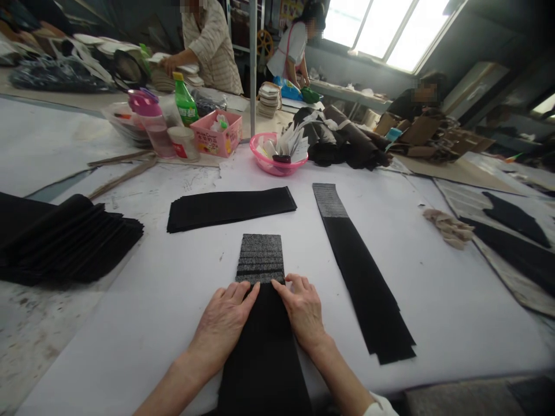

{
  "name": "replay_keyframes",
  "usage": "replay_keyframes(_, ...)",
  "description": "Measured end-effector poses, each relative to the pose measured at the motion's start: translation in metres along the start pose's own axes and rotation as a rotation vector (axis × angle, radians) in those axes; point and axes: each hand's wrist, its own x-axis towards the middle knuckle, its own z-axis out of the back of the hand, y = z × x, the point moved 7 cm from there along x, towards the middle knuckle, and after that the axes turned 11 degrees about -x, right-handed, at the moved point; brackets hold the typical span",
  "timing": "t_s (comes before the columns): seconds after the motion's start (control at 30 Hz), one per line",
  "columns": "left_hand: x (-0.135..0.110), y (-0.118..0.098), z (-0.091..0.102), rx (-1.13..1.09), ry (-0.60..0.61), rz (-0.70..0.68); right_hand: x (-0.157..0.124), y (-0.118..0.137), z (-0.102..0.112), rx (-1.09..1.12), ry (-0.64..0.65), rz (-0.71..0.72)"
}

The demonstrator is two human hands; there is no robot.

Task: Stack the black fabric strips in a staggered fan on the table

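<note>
A long black fabric strip (265, 352) lies lengthwise before me, topping a staggered layer of strips whose grey speckled ends (261, 251) show beyond it. My left hand (225, 320) holds the strip's far left corner, thumb and fingers pressed together at the edge. On the far right corner, my right hand (303, 306) grips likewise, its fingertips curled. To the right lies another layered black strip pile (359, 277) with a grey far end. Beyond my hands rests a stack of black strips (229, 208) set crosswise. The undersides of my fingers are partly hidden.
A big pile of black pieces (69, 240) sits at left on the white tabletop (147, 323). Along the back stand a pink basket (277, 164), a pink box (217, 134), a green bottle (185, 101) and dark rolled material (342, 136). A glove (448, 227) lies right. Several people work behind.
</note>
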Motion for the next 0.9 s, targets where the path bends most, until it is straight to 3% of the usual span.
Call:
replay_keyframes(0.2, 0.005, 0.001, 0.001, 0.037, 0.074, -0.006, -0.004, -0.010, 0.000, -0.017, 0.019, -0.010)
replay_keyframes(0.47, 0.005, 0.005, 0.000, -0.003, 0.025, -0.026, 0.004, -0.029, 0.012, 0.101, 0.009, -0.081)
replay_keyframes(0.73, 0.003, 0.005, 0.004, -0.005, -0.007, -0.068, 0.049, 0.024, 0.012, 0.132, 0.087, 0.175)
replay_keyframes(0.9, 0.004, 0.007, 0.005, -0.051, -0.030, -0.108, 0.059, 0.032, 0.005, 0.084, 0.113, 0.216)
